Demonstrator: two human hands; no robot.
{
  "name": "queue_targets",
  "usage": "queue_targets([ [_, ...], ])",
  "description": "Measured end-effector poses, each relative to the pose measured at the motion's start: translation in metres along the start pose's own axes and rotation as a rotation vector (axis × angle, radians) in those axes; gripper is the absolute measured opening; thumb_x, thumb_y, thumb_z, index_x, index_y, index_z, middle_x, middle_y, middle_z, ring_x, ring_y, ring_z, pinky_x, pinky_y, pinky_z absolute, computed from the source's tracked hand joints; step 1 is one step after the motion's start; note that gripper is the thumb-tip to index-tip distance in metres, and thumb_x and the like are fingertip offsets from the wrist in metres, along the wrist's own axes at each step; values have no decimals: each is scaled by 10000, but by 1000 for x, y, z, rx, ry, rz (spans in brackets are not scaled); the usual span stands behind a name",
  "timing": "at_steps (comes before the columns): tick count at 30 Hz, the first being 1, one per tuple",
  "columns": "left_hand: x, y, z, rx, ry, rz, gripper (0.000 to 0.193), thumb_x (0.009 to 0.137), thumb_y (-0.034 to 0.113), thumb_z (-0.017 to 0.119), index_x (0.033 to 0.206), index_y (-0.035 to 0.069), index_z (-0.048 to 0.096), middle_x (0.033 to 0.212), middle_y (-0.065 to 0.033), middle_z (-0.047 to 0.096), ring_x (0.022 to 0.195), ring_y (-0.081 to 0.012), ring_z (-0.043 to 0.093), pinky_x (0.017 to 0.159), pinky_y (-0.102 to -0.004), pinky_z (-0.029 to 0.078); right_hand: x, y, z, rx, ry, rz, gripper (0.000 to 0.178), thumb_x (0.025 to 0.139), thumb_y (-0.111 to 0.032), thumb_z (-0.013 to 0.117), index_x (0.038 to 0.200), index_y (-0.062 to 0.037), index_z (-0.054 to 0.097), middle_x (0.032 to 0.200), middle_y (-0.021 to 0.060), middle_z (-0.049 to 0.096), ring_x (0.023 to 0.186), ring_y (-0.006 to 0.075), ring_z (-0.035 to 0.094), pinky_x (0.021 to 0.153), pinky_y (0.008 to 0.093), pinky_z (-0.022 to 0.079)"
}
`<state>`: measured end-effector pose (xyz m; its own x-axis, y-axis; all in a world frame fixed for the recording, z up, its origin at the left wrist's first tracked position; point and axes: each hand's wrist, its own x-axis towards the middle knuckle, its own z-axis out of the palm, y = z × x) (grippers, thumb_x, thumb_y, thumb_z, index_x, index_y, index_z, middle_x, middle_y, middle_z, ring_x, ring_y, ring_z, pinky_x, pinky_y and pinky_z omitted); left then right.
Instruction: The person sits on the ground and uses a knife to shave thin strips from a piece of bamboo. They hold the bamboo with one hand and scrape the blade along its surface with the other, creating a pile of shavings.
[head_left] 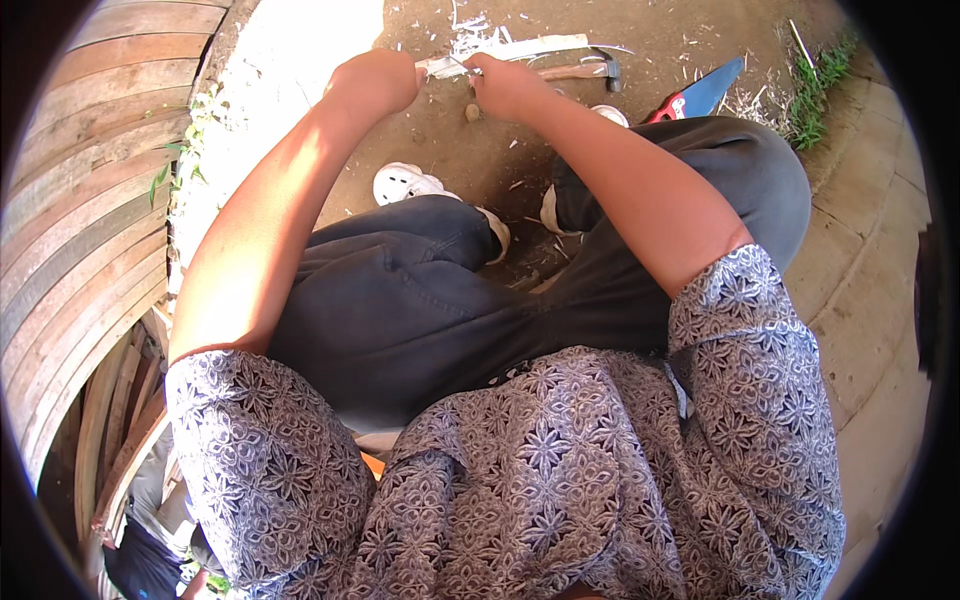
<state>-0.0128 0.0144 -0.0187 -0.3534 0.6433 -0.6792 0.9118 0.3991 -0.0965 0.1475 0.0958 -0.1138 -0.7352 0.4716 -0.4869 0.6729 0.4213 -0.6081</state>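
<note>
My left hand [378, 80] is closed round the left end of a pale, whittled wooden stick [535, 47], which slants away to the right just above the ground. My right hand [508, 88] is closed near the middle of that stick. From its fist a thin, dark knife blade [457, 64] points left against the wood; the handle is hidden by my fingers. Pale wood shavings [475, 38] lie on the dirt beyond both hands. Just right of my right hand a hammer [580, 72] with a wooden handle rests on the ground.
A handsaw [705, 95] with a blue blade and red handle lies beyond my right knee. A small stone [472, 113] sits below my hands, near my white clogs [405, 183]. Stacked planks [110, 130] line the left side; grass [820, 90] and paving [860, 220] are at right.
</note>
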Motion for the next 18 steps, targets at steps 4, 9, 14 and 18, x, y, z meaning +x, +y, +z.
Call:
queue_targets([
  [4,5,-1,-1,1,-8,19,466,1040,411,433,1047,51,730,930,-133,740,906,-311,719,808,-471,559,-14,-4,-5,-27,4,-8,354,977,-207,524,1317,-117,568,1102,211,703,1064,384,669,892,497,528],
  [9,0,-2,-3,-6,-40,-8,450,1054,382,406,1133,71,722,996,-113,744,950,-292,719,832,-480,564,-17,-14,-12,-72,-45,8,381,942,-140,559,1322,-114,540,1110,204,701,1064,375,673,877,485,539],
  [14,3,-1,3,-9,20,-5,475,1028,432,455,1013,43,728,860,-115,731,843,-296,717,767,-463,557,0,-11,-3,-141,-44,18,495,890,-82,601,1370,-133,494,1122,199,699,1091,365,670,880,481,543],
  [18,3,-1,4,-35,2,-25,476,1025,434,455,997,43,726,851,-113,728,828,-286,714,750,-460,557,8,-13,-1,-112,-30,22,468,902,-86,576,1364,-128,513,1142,204,695,1102,369,665,896,480,540],
])
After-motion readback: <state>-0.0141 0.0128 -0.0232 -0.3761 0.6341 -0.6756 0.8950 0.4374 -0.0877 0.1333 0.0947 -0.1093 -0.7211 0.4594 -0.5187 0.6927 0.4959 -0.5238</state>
